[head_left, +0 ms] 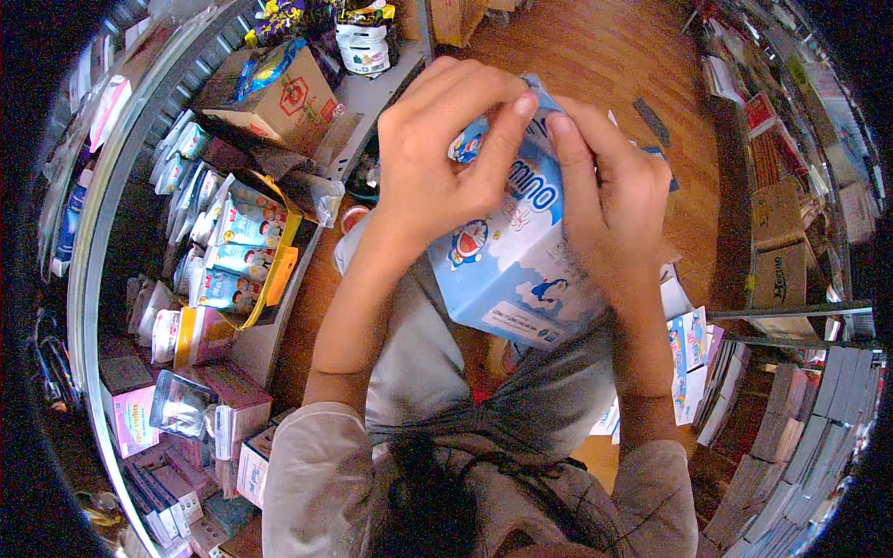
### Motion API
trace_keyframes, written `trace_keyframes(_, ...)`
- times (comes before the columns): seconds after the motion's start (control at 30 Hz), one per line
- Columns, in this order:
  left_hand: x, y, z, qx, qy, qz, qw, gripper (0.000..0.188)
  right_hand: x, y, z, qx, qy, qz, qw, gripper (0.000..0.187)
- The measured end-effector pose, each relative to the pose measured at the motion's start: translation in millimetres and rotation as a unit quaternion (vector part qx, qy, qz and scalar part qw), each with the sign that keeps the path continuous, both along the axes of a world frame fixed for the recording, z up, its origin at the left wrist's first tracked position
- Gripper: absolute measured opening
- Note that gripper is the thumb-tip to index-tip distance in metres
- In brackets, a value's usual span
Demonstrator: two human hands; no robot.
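Note:
A light blue and white cardboard box [502,251] printed with cartoon figures is held up in front of me, above my knees. Fingers and thumb of my left hand [456,130] pinch its far top edge. Beside it, my right hand [609,172] grips the same end, thumb on the printed face and fingers bent over the edge. Both thumbs nearly meet at that edge. What the fingertips do behind the box is hidden.
On the left, shelves hold a yellow display box [288,246] of blue-white packets and a brown carton [288,102]. Several flat printed cartons [690,353] lie at my right. Grey stacks [800,446] fill the right shelf. Wooden floor [577,46] stretches ahead.

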State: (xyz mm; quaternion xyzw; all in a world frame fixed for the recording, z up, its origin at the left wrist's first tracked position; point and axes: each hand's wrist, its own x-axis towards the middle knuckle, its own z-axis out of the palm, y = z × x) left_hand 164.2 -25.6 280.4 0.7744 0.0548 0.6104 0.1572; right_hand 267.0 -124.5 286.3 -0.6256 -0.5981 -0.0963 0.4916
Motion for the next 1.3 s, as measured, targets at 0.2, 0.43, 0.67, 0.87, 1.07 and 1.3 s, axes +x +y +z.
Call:
trace_keyframes(0.2, 0.1, 4.8, -3.2, -0.016, -0.007, 0.001, 1.0, 0.004, 6.5, 2.6, 1.0, 0.01, 0.011, 0.021, 1.0, 0.016)
trace_keyframes(0.43, 2.1, 0.8, -3.4, 0.003, -0.009, 0.018, 1.0, 0.005, 7.2, -0.8, 5.8, -0.015, 0.005, 0.035, 0.999, 0.015)
trace_keyframes(0.67, 4.2, -10.1, 0.0, 0.053, 0.06, 0.013, 0.997, 0.015, 12.5, 0.9, 1.5, 0.026, -0.068, 0.027, 0.997, 0.014)
trace_keyframes(0.87, 5.9, -11.2, 0.0, 0.049, 0.102, 0.014, 0.994, 0.031, 9.6, -5.7, 5.2, 0.032, -0.092, -0.009, 0.995, 0.01)
trace_keyframes(1.07, 7.9, -4.3, -3.8, 0.039, 0.094, -0.02, 0.995, 0.02, 14.0, -4.0, 3.9, 0.001, -0.004, 0.007, 1.0, 0.018)
trace_keyframes(1.3, 3.6, -2.4, -2.8, -0.038, 0.082, -0.083, 0.992, 0.008, 11.1, -0.4, -2.4, 0.022, -0.064, -0.025, 0.997, 0.019)
